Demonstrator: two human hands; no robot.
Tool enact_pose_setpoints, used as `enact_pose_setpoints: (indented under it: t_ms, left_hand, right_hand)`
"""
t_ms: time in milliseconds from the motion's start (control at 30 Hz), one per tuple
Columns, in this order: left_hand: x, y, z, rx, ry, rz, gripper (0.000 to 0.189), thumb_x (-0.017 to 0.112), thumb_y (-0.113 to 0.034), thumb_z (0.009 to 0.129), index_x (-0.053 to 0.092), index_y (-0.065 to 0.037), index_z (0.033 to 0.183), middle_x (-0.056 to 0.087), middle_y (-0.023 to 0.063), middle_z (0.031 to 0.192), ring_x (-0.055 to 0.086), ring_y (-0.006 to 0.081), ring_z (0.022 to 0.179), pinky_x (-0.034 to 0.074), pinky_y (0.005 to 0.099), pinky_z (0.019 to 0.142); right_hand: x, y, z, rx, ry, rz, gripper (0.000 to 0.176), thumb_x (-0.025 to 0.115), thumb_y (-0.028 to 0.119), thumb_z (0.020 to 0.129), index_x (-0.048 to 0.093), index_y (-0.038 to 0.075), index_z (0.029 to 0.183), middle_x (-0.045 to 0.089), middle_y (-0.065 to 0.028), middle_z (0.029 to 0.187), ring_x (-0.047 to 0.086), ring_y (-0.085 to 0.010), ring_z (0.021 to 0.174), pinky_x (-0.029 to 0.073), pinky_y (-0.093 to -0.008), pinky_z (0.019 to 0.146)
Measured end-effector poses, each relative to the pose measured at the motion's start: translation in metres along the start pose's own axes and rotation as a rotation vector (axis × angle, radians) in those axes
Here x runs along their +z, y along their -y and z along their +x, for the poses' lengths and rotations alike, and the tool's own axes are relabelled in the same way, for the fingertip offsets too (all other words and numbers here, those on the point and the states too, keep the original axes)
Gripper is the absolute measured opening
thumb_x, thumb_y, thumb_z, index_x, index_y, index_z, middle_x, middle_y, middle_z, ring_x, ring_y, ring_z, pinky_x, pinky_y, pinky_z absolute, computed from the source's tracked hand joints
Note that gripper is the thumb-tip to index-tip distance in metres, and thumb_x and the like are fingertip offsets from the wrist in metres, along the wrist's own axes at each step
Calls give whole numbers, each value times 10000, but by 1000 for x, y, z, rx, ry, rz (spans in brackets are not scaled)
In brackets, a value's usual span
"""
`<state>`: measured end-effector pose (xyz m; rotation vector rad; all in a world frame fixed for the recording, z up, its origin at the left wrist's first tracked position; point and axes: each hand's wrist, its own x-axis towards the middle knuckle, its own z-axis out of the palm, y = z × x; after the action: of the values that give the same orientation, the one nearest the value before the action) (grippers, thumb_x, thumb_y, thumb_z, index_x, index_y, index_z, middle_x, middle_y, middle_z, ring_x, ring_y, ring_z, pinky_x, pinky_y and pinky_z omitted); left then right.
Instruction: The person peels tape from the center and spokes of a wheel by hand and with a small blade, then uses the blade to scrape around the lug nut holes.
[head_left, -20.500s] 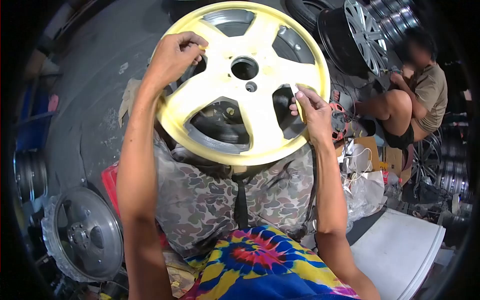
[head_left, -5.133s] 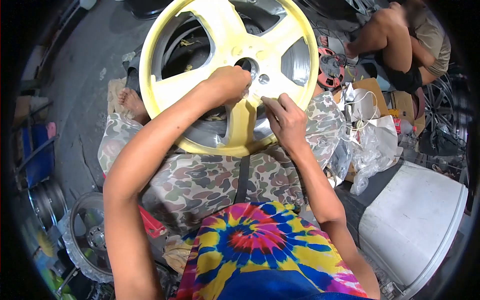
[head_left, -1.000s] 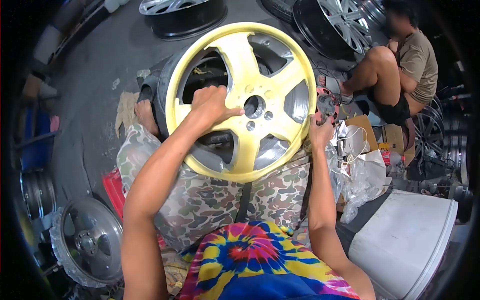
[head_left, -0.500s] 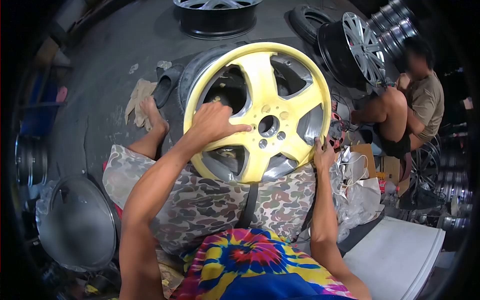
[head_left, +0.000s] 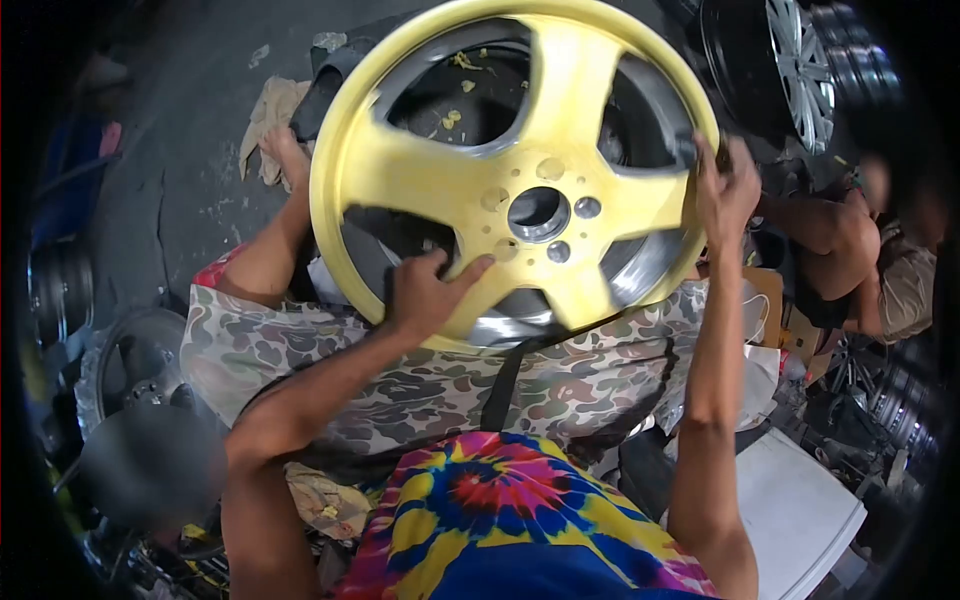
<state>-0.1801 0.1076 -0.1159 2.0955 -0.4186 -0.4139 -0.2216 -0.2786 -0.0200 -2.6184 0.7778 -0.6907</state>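
Note:
A large five-spoke alloy wheel (head_left: 400, 180), its face coated yellow with bare metal showing on the sides of the spokes, is tilted up in front of me, its lower edge against my lap. My left hand (head_left: 428, 297) grips the lower-left spoke, thumb on the yellow face and fingers bent into the opening. On the right side, my right hand (head_left: 728, 190) is closed around the outer lip, slightly blurred. Yellow scraps (head_left: 452, 121) show through the upper-left opening. A camouflage-patterned cloth (head_left: 390, 390) covers my lap below the wheel.
Another person (head_left: 840, 240) sits at the right. Behind are a silver-faced wheel (head_left: 800, 70) and stacked rims (head_left: 858, 60). A white panel (head_left: 790, 510) lies at lower right, a grey wheel (head_left: 150, 370) at left. A beige rag (head_left: 275, 120) lies near my foot.
The wheel has come closer and appears larger, turned slightly. My left hand has moved down to the lower spoke; my right hand sits higher along the lip.

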Motion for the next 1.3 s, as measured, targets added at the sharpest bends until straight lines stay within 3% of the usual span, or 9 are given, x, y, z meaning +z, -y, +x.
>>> enact_pose_setpoints:
  t_ms: [233, 400, 533, 600, 667, 800, 900, 1267, 1300]
  left_hand:
    - [57, -15, -36, -132, 220, -211, 669, 755, -527, 950, 667, 107, 755, 654, 259, 686, 644, 377, 652, 507, 438, 682]
    - [36, -19, -37, -299, 481, -109, 668, 704, -531, 977, 682, 121, 832, 716, 284, 834, 716, 435, 846, 542, 481, 792]
    - [-28, -62, -28, 41, 849, 422, 569, 661, -461, 988, 700, 104, 1040, 712, 323, 951, 679, 520, 902, 549, 526, 833]
    - [-55, -81, -21, 332, 954, 573, 517, 695, -455, 957, 726, 49, 1070, 721, 289, 988, 696, 478, 917, 554, 522, 836]
    - [-83, -115, 13, 289, 973, 584, 462, 712, -451, 943, 755, -7, 1063, 740, 239, 989, 712, 435, 923, 561, 512, 858]
    - [-128, -143, 79, 637, 439, 548, 329, 697, -311, 988, 765, 10, 1019, 752, 194, 911, 711, 408, 863, 559, 478, 841]
    - [-129, -153, 99, 479, 300, 430, 275, 713, -259, 984, 763, 6, 1035, 752, 178, 965, 703, 370, 916, 544, 457, 851]
    - [-124, -134, 85, 649, 302, 450, 288, 776, -283, 939, 759, -16, 1047, 731, 154, 961, 671, 347, 924, 532, 447, 860]
    - [-124, -131, 86, 660, 277, 512, 288, 778, -284, 937, 759, -23, 1056, 727, 148, 954, 668, 341, 927, 530, 446, 867]
  right_hand:
    - [27, 37, 56, -493, -132, -76, 347, 776, 315, 930, 722, 131, 1218, 693, -59, 1090, 723, -342, 935, 577, -379, 781]
    - [5, 69, 8, -310, -215, -94, 338, 724, 329, 996, 713, 95, 1240, 628, -168, 1092, 705, -376, 893, 560, -441, 768]
    - [-18, 70, -78, -202, -6, 35, 337, 585, 174, 1064, 658, 1, 1343, 540, -271, 1103, 604, -411, 991, 502, -474, 894]
    - [-28, 91, -138, -46, 165, 169, 343, 525, 105, 1067, 646, -34, 1356, 490, -226, 1067, 548, -344, 989, 470, -441, 941]
    - [-30, 102, -185, 99, 378, 243, 395, 496, 144, 1092, 614, -7, 1437, 444, -183, 1057, 519, -310, 990, 457, -408, 944]
    - [-20, 125, -221, 185, 472, 353, 370, 600, 89, 1019, 658, -46, 1358, 572, -222, 1018, 624, -339, 904, 518, -439, 842]
    - [-6, 135, -222, 190, 390, 328, 328, 670, 70, 974, 705, -24, 1287, 628, -199, 919, 643, -329, 817, 525, -422, 765]
    - [9, 146, -218, 201, 308, 307, 247, 710, 58, 931, 750, -37, 1156, 707, -165, 803, 668, -252, 657, 528, -372, 652]
    - [10, 148, -218, 393, 357, 442, 252, 713, 73, 943, 745, -53, 1159, 709, -141, 763, 678, -209, 637, 532, -346, 629]
